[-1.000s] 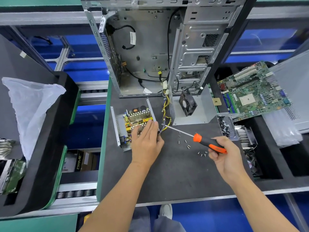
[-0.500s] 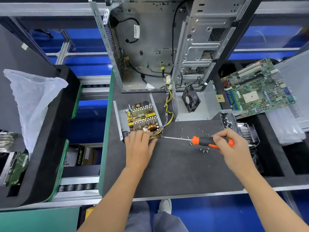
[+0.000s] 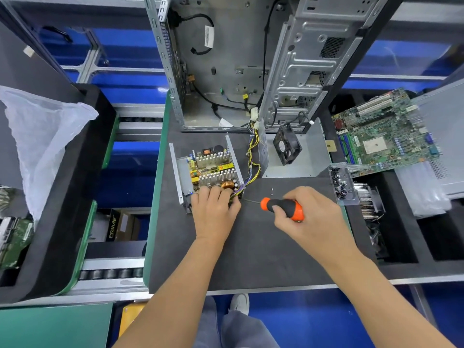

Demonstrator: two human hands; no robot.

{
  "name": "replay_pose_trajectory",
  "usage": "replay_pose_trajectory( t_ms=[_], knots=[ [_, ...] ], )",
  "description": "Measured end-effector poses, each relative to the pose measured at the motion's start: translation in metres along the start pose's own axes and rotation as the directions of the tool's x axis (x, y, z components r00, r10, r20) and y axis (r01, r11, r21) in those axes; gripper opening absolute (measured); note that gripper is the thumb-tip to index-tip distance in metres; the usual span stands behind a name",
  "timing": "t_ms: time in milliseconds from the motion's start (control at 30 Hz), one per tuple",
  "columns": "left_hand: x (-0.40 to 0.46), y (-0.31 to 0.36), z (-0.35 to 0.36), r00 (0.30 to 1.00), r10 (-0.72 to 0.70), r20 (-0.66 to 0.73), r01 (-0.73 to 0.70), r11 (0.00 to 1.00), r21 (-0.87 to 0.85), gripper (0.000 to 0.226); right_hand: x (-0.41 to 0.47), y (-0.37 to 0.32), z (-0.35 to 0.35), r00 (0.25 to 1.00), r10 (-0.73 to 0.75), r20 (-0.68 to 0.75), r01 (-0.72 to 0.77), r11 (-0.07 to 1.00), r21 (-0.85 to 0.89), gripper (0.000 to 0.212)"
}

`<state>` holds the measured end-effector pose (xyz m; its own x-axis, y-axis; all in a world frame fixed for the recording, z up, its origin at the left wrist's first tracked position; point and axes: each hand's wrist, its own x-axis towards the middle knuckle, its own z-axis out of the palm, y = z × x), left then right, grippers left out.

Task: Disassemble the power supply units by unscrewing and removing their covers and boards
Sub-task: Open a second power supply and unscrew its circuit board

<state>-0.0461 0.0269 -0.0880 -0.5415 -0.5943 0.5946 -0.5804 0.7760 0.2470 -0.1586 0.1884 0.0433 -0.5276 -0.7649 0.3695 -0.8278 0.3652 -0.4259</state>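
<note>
Two bare hands work over a dark mat (image 3: pixel 251 247). Off the mat's left edge, a clear bag (image 3: pixel 42 136) drapes over a black tray (image 3: pixel 65 197). Toward the mat's left edge, about halfway back, lies the open supply (image 3: pixel 208 169): a metal tray with its cover off, the board (image 3: pixel 213 168) with finned heatsinks and a copper coil (image 3: pixel 227 184) still seated in it. The left hand (image 3: pixel 216 212) lies flat, palm down, on the supply's near end, fingers spread a little and resting on the board's near edge just beside the coil; it presses rather than grips. A bundle of yellow and black wires (image 3: pixel 253 159) runs from the supply's right side up toward the case (image 3: pixel 251 61), which stands open at the mat's far edge. Right of the wires sits the removed cover (image 3: pixel 301 156) with a black fan (image 3: pixel 287 144) leaning inside it. The right hand (image 3: pixel 308 212) is closed around the orange-and-black handle of a screwdriver (image 3: pixel 281 207), whose thin shaft points left and meets the supply's near right corner, just beside the left hand's thumb. A few loose screws (image 3: pixel 272 190) lie beyond the shaft. At the mat's right edge stands a small clear box of screws (image 3: pixel 341 182), and past it a green motherboard (image 3: pixel 381 136).
</note>
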Motion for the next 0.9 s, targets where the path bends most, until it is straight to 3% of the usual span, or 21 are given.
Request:
replay_pose_trajectory(
  t_ms=[733,833,900],
  knots=[
    [0.0,0.001,-0.003,0.998,0.005,0.056,-0.004,1.0,-0.026,0.014,0.005,-0.009,0.005,0.996,-0.087,-0.03,0.085,0.993,-0.084,0.023],
    [0.0,0.001,-0.004,0.997,0.009,0.073,-0.007,1.0,-0.029,0.014,0.015,-0.015,-0.001,0.994,-0.109,0.004,0.109,0.987,-0.119,0.032],
    [-0.001,0.001,-0.004,0.997,0.014,0.071,-0.011,0.999,-0.036,0.015,0.026,-0.025,-0.007,0.994,-0.074,0.076,0.087,0.979,-0.186,0.052]
  ],
)
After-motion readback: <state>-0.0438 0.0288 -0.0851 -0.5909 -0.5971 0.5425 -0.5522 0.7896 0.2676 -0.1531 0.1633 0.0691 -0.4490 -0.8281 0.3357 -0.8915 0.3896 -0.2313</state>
